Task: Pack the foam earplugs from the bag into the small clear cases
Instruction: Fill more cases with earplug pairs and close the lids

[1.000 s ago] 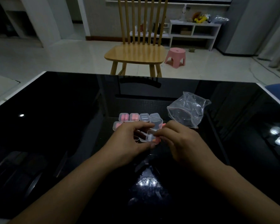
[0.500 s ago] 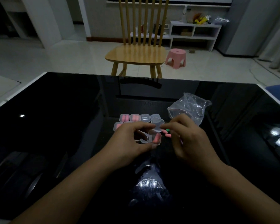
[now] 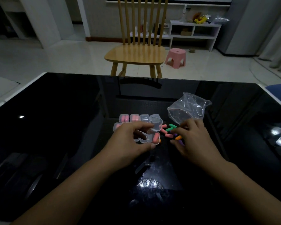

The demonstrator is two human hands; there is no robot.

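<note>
No brand, label or writing can be read anywhere in the head view.

An open case point(image 3: 153, 136) of clear plastic, with rounded corners, is held at the middle of the frame by the left hand point(image 3: 130, 143); it is pinched between the thumb below and the curled fingers above. One pink earplug point(image 3: 155, 137) is seen inside it, and the hinged lid point(image 3: 156, 122) stands raised above and behind. Further cases point(image 3: 134, 118) are ranged in rows on the black table point(image 3: 55, 127) just above the left hand; two of the back row are seen to hold pink plugs, a third beside them looks clear, and the front row is largely hidden by the fingers.

Loose earplugs point(image 3: 169, 129), pink, green and orange, are scattered on the table between the two hands, right of the held case. The right hand point(image 3: 193, 140) is lowered over them with fingers bent and spread a little apart; an orange plug point(image 3: 178, 137) lies at its fingertips, but whether it is touched or gripped cannot be told.

A crumpled clear bag point(image 3: 188, 109) is seen on the table just above the right hand, at the right of centre.

In the upper frame a wooden chair point(image 3: 136, 54) and a pink stool point(image 3: 176, 57) are seen on the pale floor.
</note>
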